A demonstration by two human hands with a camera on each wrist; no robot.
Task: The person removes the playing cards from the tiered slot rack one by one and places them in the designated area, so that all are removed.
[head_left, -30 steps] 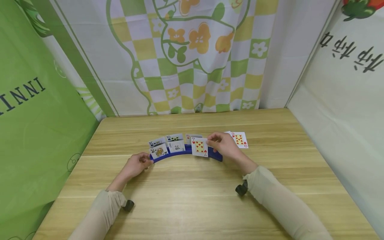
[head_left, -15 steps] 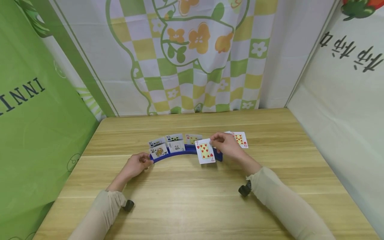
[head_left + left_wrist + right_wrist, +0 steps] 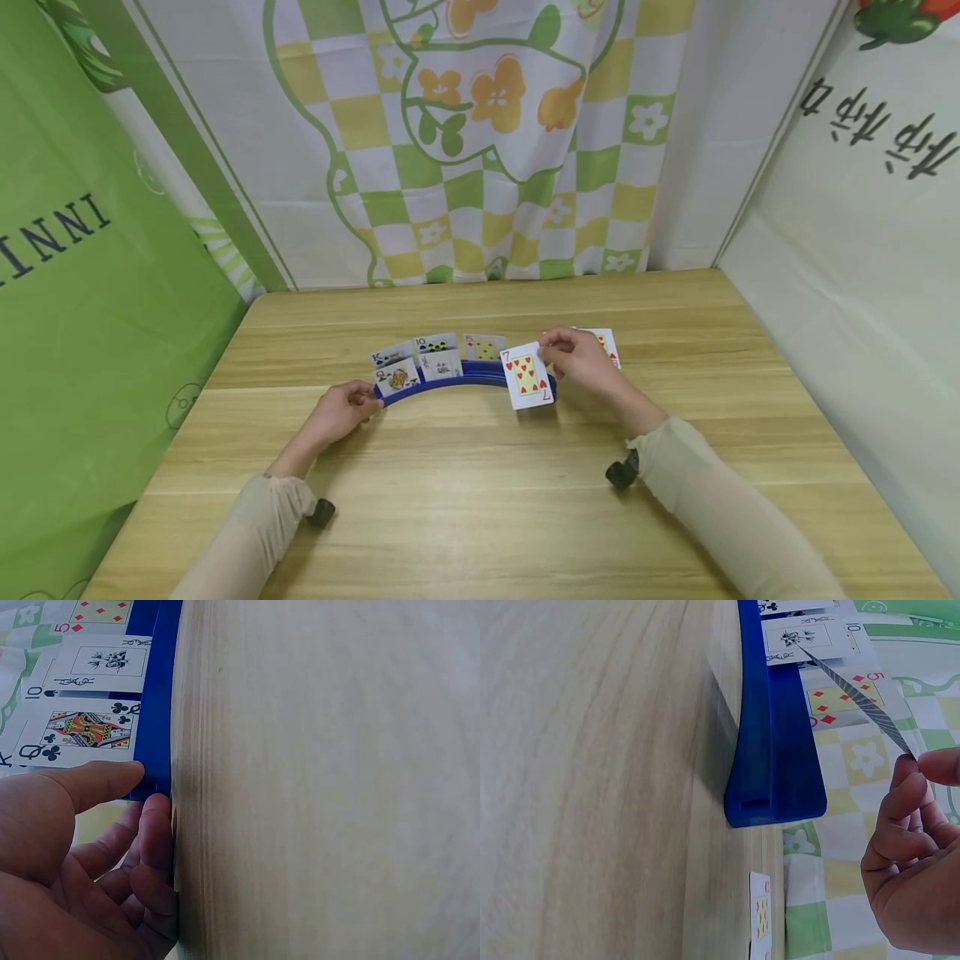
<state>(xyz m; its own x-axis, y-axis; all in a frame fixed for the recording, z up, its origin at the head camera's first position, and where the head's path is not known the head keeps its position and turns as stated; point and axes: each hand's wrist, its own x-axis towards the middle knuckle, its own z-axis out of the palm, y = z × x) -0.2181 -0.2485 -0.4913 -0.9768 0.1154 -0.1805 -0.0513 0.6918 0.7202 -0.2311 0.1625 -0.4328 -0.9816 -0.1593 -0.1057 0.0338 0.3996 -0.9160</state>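
Blue, curved card rack on the wood-grained bench, with playing cards set face-out in two rows. In front, toward the left end, a queen of clubs with a black-and-white joker beside it; behind, a king partly hidden by the queen, a ten partly hidden by the joker, and a five of diamonds near the middle. At the left end of the rack, the left hand, fingers pinching the blue edge, thumb close by the queen. In the right hand, the seven of hearts, gripped near its upper right corner between thumb and curled fingers; held up over the right part of the rack, tilted, face toward the head camera, slightly bowed in the right wrist view. Just beyond the right hand, flat on the bench, a loose red-pipped card, partly covered in the head view, rank too hidden to tell. On both arms, pale sleeves, with small black devices at the wrists. Behind the bench, a checked, flowered cloth in green, yellow and white; to the left, a green panel with dark lettering.
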